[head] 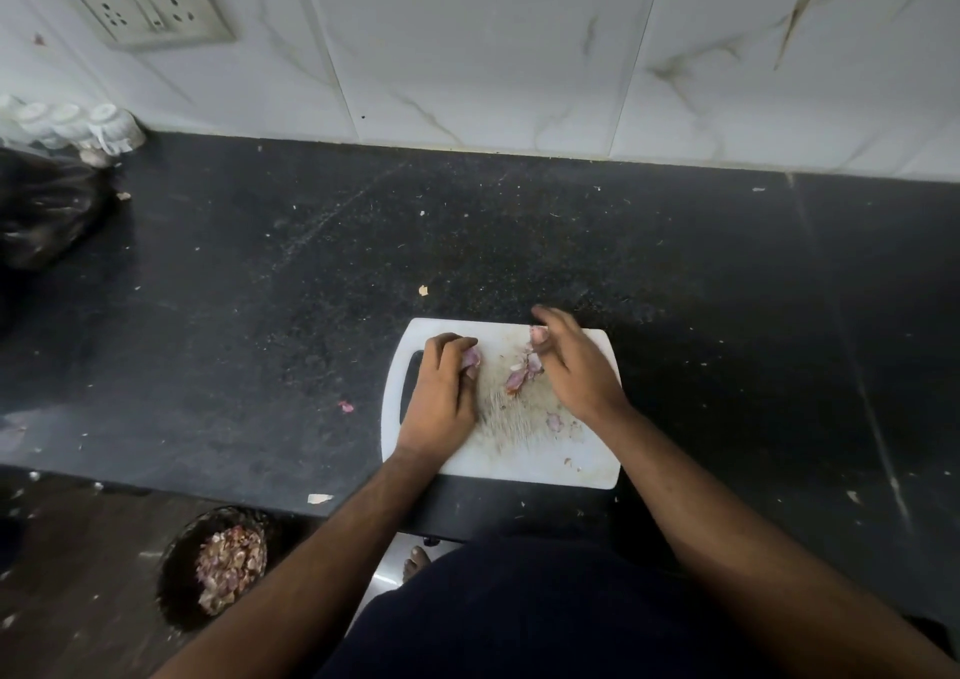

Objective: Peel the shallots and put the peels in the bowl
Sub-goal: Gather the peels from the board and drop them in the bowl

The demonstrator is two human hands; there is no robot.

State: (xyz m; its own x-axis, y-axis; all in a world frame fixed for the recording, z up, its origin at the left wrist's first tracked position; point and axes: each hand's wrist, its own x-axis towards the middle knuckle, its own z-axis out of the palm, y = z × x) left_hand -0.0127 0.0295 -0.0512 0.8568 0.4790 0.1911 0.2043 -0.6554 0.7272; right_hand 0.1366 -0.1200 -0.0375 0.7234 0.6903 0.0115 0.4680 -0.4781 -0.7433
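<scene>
A shallot [471, 357] is gripped by the left hand [441, 397]; peels [524, 371], apparently pinched by the right hand [571, 366], are not yet in the part-filled bowl [179, 564], lower left.

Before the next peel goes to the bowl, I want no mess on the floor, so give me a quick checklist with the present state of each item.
1. Left hand grips a shallot: ok.
2. Right hand pinches a peel piece: ok.
3. Loose peels gathered on the cutting board: ok.
4. Bowl within easy reach: not ok, it sits down on the floor, left of the person.
5. Room in bowl: ok.
6. Counter free of stray peel: not ok, scraps lie left of the board.
</scene>
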